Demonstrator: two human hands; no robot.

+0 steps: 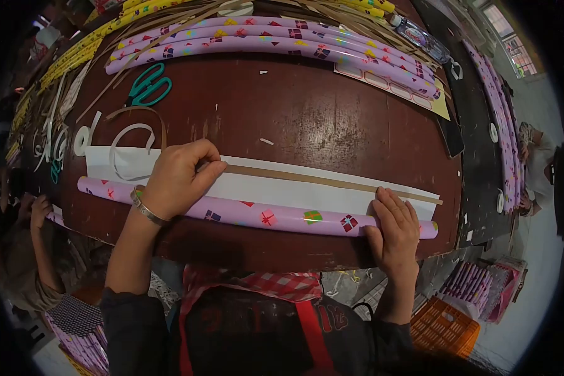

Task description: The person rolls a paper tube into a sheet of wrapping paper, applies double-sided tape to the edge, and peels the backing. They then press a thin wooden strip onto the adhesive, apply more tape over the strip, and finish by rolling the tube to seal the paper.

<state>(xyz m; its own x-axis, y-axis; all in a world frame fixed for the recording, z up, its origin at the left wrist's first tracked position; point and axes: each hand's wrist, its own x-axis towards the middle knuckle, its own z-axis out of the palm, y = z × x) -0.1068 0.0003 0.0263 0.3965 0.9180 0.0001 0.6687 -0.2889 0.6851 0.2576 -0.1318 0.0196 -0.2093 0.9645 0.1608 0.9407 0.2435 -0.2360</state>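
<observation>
A roll of pink gift-patterned paper (pixel 267 217) lies across the table before me, its white inner side (pixel 263 190) spread out beyond it. Along that white sheet runs a narrow brown strip (pixel 301 177). My left hand (pixel 183 175) pinches the strip near its left part, thumb against fingers. My right hand (pixel 394 227) rests over the roll and the strip's right part, fingers stretched out and lying flat. A curled white strip (pixel 116 145) lies on the sheet left of my left hand.
Green-handled scissors (pixel 149 88) and a white tape roll (pixel 81 141) lie at the left. Finished pink rolls (pixel 250 47) line the table's back, with a bottle (pixel 420 39) and a phone (pixel 450 134) at right. Other people work at both sides. An orange crate (pixel 443 328) stands below right.
</observation>
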